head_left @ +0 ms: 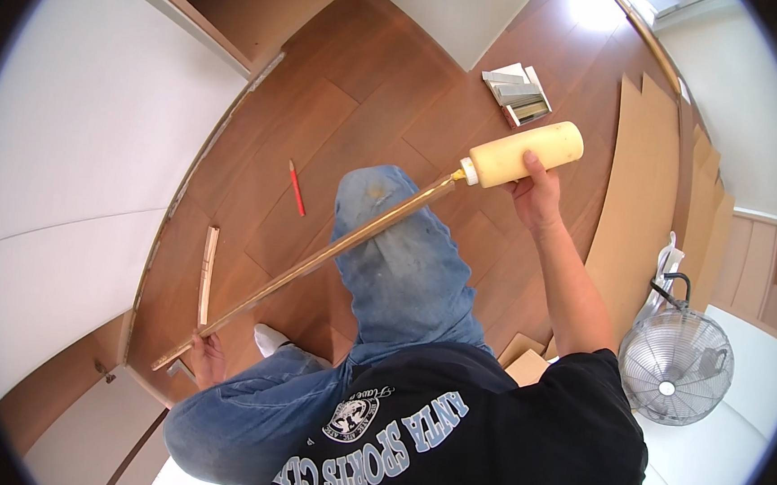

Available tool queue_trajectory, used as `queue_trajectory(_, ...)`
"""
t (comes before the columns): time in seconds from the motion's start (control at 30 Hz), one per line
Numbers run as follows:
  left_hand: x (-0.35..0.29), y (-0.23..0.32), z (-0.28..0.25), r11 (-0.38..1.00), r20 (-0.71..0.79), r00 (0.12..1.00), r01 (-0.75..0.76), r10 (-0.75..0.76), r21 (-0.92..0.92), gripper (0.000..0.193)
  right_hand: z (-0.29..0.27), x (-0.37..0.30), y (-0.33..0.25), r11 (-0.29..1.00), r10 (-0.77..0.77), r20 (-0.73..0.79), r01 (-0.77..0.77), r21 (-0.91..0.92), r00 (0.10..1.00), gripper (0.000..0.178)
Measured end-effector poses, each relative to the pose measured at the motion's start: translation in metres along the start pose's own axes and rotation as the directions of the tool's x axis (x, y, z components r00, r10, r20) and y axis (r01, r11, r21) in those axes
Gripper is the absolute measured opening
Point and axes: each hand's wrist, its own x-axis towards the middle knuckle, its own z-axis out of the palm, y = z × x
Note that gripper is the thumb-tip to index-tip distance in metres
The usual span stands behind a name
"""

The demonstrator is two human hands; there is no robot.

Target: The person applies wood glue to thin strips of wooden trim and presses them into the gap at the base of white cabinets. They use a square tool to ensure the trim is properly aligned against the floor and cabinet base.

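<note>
- the right hand [536,197] is wrapped around a yellow squeeze bottle [525,155], thumb on the upper side, fingers mostly hidden behind it.
- the bottle lies nearly on its side in the air, white collar and nozzle [459,174] pointing left, at the upper end of a long gold-brown strip [310,265]; whether the nozzle touches the strip, i cannot tell.
- the left hand [208,361] is closed around the strip near its lower end, which sticks out past the hand.
- the strip slants from lower left to upper right, passing over the knee in blue jeans [393,243].
- a short pale strip [209,275] lies on the wooden floor [324,139] just beyond the left hand.
- a red pencil [297,188] lies on the floor left of the knee.
- beyond the bottle sits an open box of grey metal strips [518,94].
- to the right are cardboard sheets [636,188] and a round wire-caged fan [675,366].
</note>
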Motion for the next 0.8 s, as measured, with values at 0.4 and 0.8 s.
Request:
queue_trajectory(0.4, -0.001, -0.004, -0.019, 0.999, -0.016, 0.999, 0.051, -0.051, -0.015, 0.028, 0.001, -0.016, 0.018, 0.987, 0.083, -0.06, -0.073, 0.143, 0.995, 0.041)
queue_trajectory(0.8, -0.011, -0.002, -0.012, 1.0, 0.001, 1.0, 0.019, -0.019, -0.025, 0.033, -0.008, -0.027, 0.045, 0.938, 0.173, -0.088, -0.137, 0.318, 0.981, 0.04)
